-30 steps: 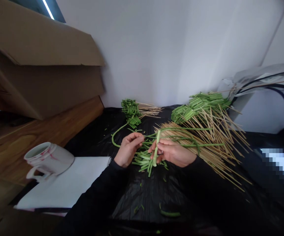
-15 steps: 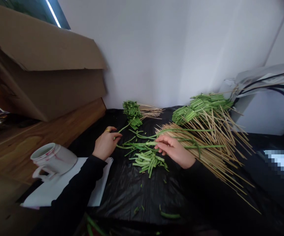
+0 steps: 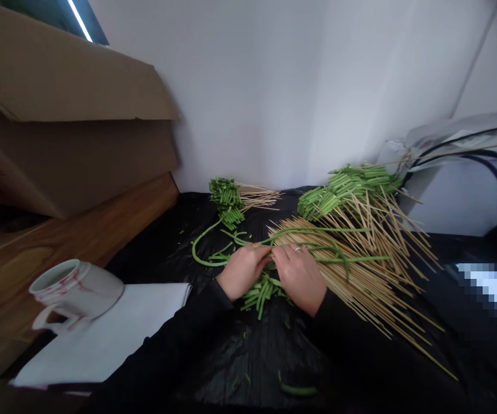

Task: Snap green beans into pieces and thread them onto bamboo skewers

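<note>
My left hand and my right hand sit side by side, backs up, over a small heap of short cut green bean pieces on the black plastic sheet. Both sets of fingers curl down and pinch a long green bean stalk that runs across the sheet between them. More long stalks lie over the spread of bamboo skewers just right of my right hand.
Skewered bean bundles lie at the back middle and back right. A white mug lies tipped on white paper at the left. A cardboard box sits on the wooden shelf. Plastic bag and black cable at right.
My left hand came back from the left to the middle, and both hands now meet on a long stalk above the cut pieces. The view shifted slightly.
</note>
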The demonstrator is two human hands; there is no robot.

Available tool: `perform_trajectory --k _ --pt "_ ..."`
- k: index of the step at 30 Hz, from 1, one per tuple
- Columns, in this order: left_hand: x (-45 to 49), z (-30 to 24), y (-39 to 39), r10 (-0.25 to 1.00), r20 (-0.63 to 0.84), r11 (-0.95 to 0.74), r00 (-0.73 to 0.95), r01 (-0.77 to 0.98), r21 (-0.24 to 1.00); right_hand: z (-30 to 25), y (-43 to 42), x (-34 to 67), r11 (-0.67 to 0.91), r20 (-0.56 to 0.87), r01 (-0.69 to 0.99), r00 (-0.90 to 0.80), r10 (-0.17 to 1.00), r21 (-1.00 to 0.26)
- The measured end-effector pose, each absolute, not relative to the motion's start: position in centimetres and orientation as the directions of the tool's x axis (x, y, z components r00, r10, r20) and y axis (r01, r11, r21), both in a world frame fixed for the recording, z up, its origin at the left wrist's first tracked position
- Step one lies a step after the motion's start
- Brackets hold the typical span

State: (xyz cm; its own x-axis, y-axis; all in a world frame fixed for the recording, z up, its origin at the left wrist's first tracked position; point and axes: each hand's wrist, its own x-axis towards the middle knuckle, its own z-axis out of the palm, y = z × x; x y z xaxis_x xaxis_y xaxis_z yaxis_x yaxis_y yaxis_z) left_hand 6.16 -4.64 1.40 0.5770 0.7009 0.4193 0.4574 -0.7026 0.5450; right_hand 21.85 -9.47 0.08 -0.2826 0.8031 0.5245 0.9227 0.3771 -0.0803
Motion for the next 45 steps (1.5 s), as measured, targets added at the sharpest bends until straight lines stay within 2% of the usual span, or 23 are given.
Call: perform_trajectory --k 3,5,6,8,12,14,15,17,19,20,21,22,24,28,31,36,38,40,41,43,45 --pt "6.5 1.2 -5.2 0.689 0.405 -0.724 0.601 0.576 0.379 0.4 -9.8 21.5 0.329 0.504 0.94 -0.327 0.799 0.087" --pt "6.8 1.2 -5.8 0.686 0.399 -0.721 0.609 0.644 0.256 0.5 -9.9 21.4 0.318 0.506 0.94 -0.335 0.795 0.122" --pt "6.8 1.2 -6.1 0.684 0.404 -0.72 0.608 0.653 0.236 0.5 -10.0 21.3 0.311 0.509 0.942 -0.331 0.795 0.126" --pt "6.8 1.3 -6.4 0.68 0.425 -0.729 0.598 0.613 0.304 0.6 -10.1 21.2 0.294 0.512 0.949 -0.309 0.801 0.113" --pt "6.2 1.4 -6.4 0.722 0.416 -0.675 0.552 0.431 0.599 1.4 -10.0 20.8 0.302 0.487 0.953 -0.275 0.829 0.024" --pt "6.0 1.5 -6.1 0.778 0.374 -0.581 0.504 0.353 0.733 2.1 -9.5 20.7 0.318 0.449 0.942 -0.239 0.861 -0.106" --pt "5.9 1.6 -6.0 0.807 0.342 -0.517 0.482 0.295 0.803 2.4 -9.2 20.6 0.321 0.419 0.92 -0.206 0.884 -0.226" --pt "5.8 1.8 -5.7 0.85 0.246 -0.328 0.466 0.101 0.939 2.8 -8.3 20.7 0.307 0.306 0.751 -0.146 0.941 -0.585" --pt "5.5 2.0 -5.3 0.862 0.146 -0.08 0.486 -0.153 0.985 2.8 -7.4 21.0 0.206 0.169 0.346 -0.136 0.976 -0.915" --pt "5.3 2.1 -5.1 0.862 0.111 0.029 0.495 -0.266 0.964 2.7 -7.1 21.2 0.136 0.12 0.116 -0.136 0.983 -0.984" --pt "5.0 2.2 -4.9 0.864 0.088 0.109 0.496 -0.354 0.929 2.5 -6.8 21.3 0.079 0.088 -0.067 -0.138 0.986 -0.995" --pt "4.8 2.2 -4.6 0.869 0.073 0.156 0.489 -0.412 0.898 2.2 -6.6 21.5 0.043 0.069 -0.189 -0.134 0.989 -0.981" --pt "4.4 2.1 -4.3 0.883 0.051 0.194 0.467 -0.461 0.866 1.6 -6.5 21.9 0.02 0.059 -0.29 -0.126 0.99 -0.957" --pt "4.3 1.7 -4.1 0.894 -0.026 0.23 0.448 -0.409 0.883 0.7 -6.8 22.3 0.043 0.083 -0.322 -0.112 0.99 -0.946" --pt "4.7 1.7 -4.4 0.909 -0.046 0.164 0.415 -0.254 0.953 0.4 -6.8 22.4 0.095 0.118 -0.295 -0.064 0.991 -0.951" --pt "4.9 2.0 -4.9 0.903 0.025 -0.074 0.43 0.098 0.992 0.4 -6.7 22.4 0.226 0.227 -0.049 -0.023 0.974 -0.973" --pt "4.9 2.0 -4.9 0.894 0.059 -0.154 0.444 0.18 0.972 0.6 -6.9 22.3 0.31 0.31 0.098 -0.017 0.951 -0.946" --pt "4.8 1.9 -4.8 0.901 0.108 -0.233 0.419 0.261 0.937 0.9 -7.2 22.3 0.454 0.47 0.343 -0.04 0.882 -0.822" --pt "4.7 1.8 -4.8 0.905 0.137 -0.273 0.402 0.304 0.913 1.0 -7.4 22.3 0.527 0.561 0.494 -0.092 0.823 -0.692" --pt "4.7 1.7 -4.7 0.904 0.196 -0.344 0.379 0.376 0.86 1.1 -7.8 22.2 0.607 0.666 0.733 -0.29 0.687 -0.307" --pt "4.7 1.5 -4.7 0.9 0.227 -0.383 0.372 0.427 0.819 1.0 -8.1 22.0 0.591 0.626 0.806 -0.474 0.619 0.027"
